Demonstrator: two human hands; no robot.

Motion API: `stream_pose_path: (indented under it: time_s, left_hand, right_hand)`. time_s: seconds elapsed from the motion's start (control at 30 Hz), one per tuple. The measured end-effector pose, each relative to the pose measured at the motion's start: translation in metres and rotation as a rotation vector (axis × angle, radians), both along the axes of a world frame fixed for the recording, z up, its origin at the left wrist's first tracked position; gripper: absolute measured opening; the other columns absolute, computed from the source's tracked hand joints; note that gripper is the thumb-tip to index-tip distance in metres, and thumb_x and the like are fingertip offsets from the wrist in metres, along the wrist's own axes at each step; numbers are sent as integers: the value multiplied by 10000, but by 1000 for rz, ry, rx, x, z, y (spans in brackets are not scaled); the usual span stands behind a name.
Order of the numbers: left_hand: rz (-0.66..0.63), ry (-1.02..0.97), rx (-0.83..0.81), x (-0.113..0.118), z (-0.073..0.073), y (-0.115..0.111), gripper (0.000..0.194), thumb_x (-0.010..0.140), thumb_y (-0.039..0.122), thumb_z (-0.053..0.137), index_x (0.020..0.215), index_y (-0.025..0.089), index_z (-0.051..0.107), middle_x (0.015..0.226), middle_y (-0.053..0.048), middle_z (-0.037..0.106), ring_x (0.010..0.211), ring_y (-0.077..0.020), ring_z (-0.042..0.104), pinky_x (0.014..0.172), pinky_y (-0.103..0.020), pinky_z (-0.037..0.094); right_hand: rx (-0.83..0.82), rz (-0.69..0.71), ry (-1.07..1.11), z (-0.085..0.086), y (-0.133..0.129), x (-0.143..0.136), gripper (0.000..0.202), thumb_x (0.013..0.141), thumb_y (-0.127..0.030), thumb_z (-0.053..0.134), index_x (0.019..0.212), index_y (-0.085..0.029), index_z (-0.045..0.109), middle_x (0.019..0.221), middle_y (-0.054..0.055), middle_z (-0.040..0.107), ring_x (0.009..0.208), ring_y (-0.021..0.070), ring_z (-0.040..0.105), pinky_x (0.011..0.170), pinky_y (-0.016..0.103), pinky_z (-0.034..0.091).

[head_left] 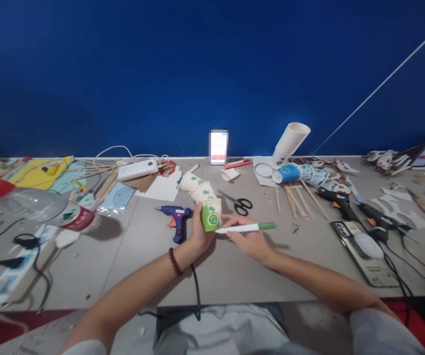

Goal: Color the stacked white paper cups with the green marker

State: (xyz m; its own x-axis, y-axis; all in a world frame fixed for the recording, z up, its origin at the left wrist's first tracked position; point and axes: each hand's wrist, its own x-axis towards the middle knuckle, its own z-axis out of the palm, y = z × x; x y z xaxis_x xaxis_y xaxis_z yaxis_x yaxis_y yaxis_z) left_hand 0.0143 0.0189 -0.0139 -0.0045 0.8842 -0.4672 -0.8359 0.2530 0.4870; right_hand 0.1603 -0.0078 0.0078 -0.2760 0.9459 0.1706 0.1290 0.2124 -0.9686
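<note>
A curved chain of paper cups with green spots (205, 192) is in my left hand (198, 230), whose fingers wrap round the nearest cup. That cup has a green lower part with a round green emblem facing me. My right hand (247, 240) grips a white marker with a green end (247, 228); the marker's left end is at the cup's lower right edge. A blue glue gun (177, 219) lies left of my left hand. Black-handled scissors (241, 205) rest just behind my right hand.
A plastic bottle (50, 209) and a power strip (23, 266) are at the left. A phone (219, 147) stands at the wall. Stacked cups (290, 143), blue cups (288, 173) and sticks (297, 199) lie right of centre. Black glue guns (377, 219) and another phone (364, 261) are farther right.
</note>
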Motion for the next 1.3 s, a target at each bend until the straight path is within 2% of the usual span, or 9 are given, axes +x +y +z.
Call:
stream_pose_path:
  time_s: [0.17,0.4,0.53,0.73,0.97,1.1,1.3]
  left_hand:
    - [-7,-19,-1,0,5,0,402,797,494,638,999,153,708,907,-65,745,809,-216,677,745,-315,519]
    - [-58,-10,14,0,6,-3,402,787,498,636,956,141,707,878,-58,747,734,-181,669,681,-277,501]
    - [-84,-8,17,0,6,-4,391,791,487,638,947,134,706,876,-66,745,714,-175,663,654,-271,492]
    - [-91,-12,-20,1,13,-5,337,796,456,640,902,140,692,766,-42,722,598,-155,629,578,-272,494]
    - [-98,20,-30,3,12,-7,320,800,454,637,875,147,687,736,-37,714,582,-158,630,554,-270,497]
    - [-104,14,-30,3,13,-7,298,810,436,632,875,151,690,758,-40,724,599,-156,636,580,-266,503]
    - [-92,34,-21,3,9,-7,292,818,435,625,869,157,698,778,-45,732,621,-162,646,612,-274,519]
  right_hand:
    - [24,-33,-2,3,1,-1,58,811,-270,687,857,-238,700,1038,82,780,1085,285,711,1000,482,520]
    - [92,-87,43,4,4,3,75,852,-306,668,871,-235,686,996,78,784,977,261,734,899,444,569]
    - [137,-113,64,4,6,5,72,873,-300,646,897,-238,673,1029,86,773,1019,265,723,926,450,557]
    - [164,-144,78,3,11,4,67,882,-266,631,931,-251,674,1057,80,764,1090,265,705,975,461,541]
    - [170,-198,29,4,14,6,93,868,-258,646,949,-254,691,1104,81,765,1127,274,695,1006,469,527]
    - [158,-160,44,5,15,7,83,865,-254,651,938,-255,691,1090,74,771,1117,268,703,980,449,546]
    - [170,-174,30,5,15,6,97,873,-238,633,955,-257,681,1073,68,769,1090,256,713,970,442,550]
